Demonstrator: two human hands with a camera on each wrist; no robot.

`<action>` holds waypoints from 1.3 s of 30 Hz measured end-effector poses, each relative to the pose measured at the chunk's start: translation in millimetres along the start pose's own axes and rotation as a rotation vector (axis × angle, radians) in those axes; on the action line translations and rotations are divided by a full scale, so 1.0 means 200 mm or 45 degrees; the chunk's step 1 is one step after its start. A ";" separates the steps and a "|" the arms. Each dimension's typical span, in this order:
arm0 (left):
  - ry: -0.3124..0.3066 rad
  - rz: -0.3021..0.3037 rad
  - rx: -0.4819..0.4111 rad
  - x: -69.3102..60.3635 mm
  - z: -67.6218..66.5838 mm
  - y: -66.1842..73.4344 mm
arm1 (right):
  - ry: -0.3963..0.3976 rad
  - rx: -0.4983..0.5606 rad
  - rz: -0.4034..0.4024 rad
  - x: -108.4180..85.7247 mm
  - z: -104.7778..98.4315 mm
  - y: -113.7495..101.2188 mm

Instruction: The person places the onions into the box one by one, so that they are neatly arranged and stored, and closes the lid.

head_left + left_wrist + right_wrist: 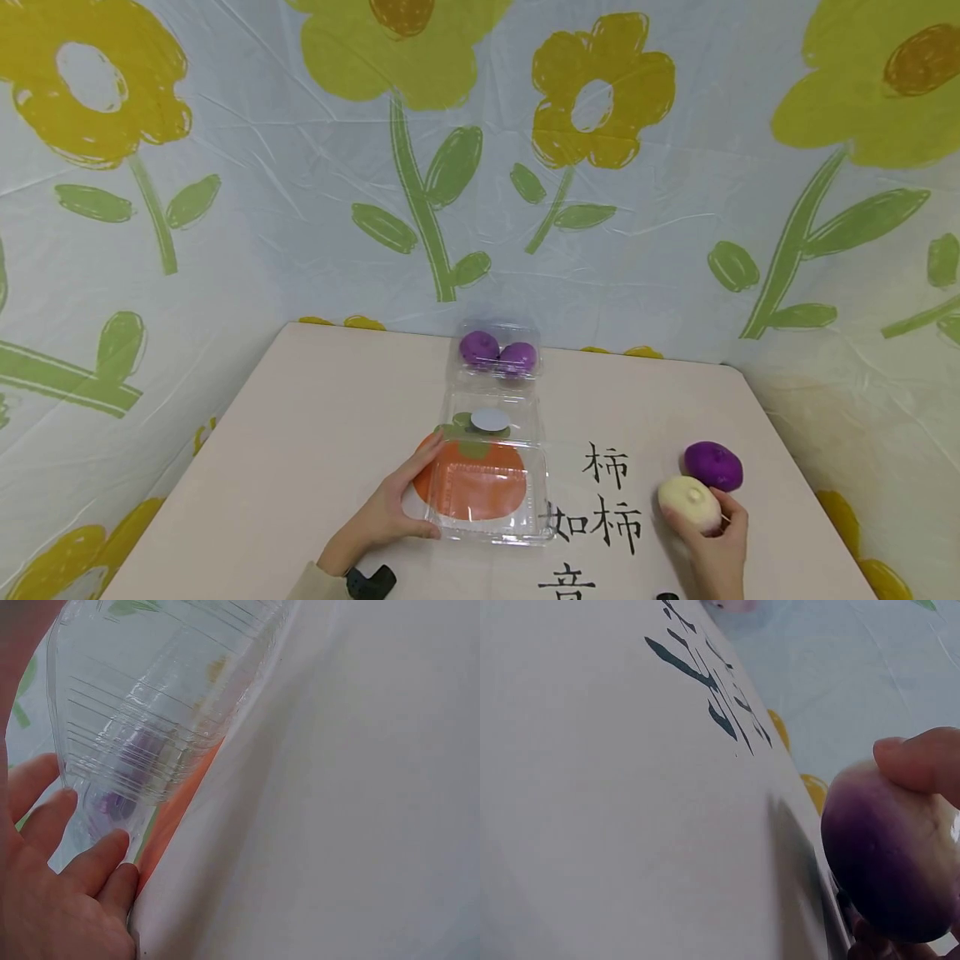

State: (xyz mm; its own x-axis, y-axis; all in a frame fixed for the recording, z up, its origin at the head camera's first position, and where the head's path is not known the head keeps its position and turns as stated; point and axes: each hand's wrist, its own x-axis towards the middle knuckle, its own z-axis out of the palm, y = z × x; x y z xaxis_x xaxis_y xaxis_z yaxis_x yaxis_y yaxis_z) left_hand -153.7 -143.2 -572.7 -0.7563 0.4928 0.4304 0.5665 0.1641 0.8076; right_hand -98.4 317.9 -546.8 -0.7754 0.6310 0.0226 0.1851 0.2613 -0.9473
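My right hand (716, 533) grips a round cream-and-purple vegetable, turnip-like (688, 503), thumb on its near side. In the right wrist view its purple side faces the camera, above the table. Just behind it in the head view lies a darker purple vegetable (713, 466). My left hand (401, 492) holds the left side of a clear plastic box (528, 492), thumb at the front corner and fingers farther back. Behind this box, two purple vegetables (480, 348) sit in clear plastic packaging (532, 327). In the left wrist view, several fingers (97, 862) touch the ribbed plastic wall.
The pale tabletop (337, 400) bears a printed orange persimmon (480, 483) under the box and black characters (615, 523) to its right. A white oval (490, 418) shows behind the near box. Flower-printed cloth (525, 275) surrounds the table's back and sides.
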 end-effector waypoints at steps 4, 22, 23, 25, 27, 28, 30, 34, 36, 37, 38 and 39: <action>-0.005 -0.018 0.006 0.00 0.00 0.00 | -0.006 0.035 -0.024 0.00 0.01 0.01; -0.005 -0.022 -0.031 -0.01 0.00 0.02 | -0.207 0.060 -0.068 0.01 0.03 -0.08; -0.004 -0.025 -0.024 -0.01 0.00 0.02 | -0.224 0.070 -0.057 0.01 0.04 -0.09; -0.001 -0.030 -0.006 0.00 0.00 0.03 | -0.257 0.063 -0.044 0.01 0.05 -0.11; 0.002 -0.035 0.005 0.00 0.00 0.04 | -0.281 0.045 -0.035 0.01 0.07 -0.14; 0.004 -0.036 0.005 0.00 0.00 0.05 | -0.294 0.055 -0.026 0.01 0.08 -0.15; 0.006 -0.034 0.001 0.01 0.00 0.08 | -0.319 0.047 -0.031 0.01 0.10 -0.17; 0.003 -0.030 -0.013 0.02 -0.01 0.14 | -0.368 0.052 -0.061 0.00 0.13 -0.22; 0.003 -0.030 -0.013 0.02 -0.01 0.14 | -0.401 0.064 -0.079 -0.01 0.15 -0.25; 0.006 -0.027 -0.010 0.02 -0.01 0.13 | -0.420 0.075 -0.084 -0.02 0.16 -0.26; 0.008 -0.027 -0.007 0.01 -0.01 0.11 | -0.440 0.080 -0.087 -0.02 0.17 -0.27; 0.009 -0.028 -0.005 0.01 -0.01 0.09 | -0.457 0.083 -0.088 -0.02 0.18 -0.28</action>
State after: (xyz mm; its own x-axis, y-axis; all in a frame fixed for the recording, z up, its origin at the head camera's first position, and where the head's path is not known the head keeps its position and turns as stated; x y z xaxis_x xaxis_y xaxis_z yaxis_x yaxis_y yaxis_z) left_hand -144.8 -140.4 -556.4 -0.7710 0.4831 0.4150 0.5483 0.1720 0.8184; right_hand -127.0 274.1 -504.7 -0.9491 0.3145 -0.0156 0.0954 0.2399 -0.9661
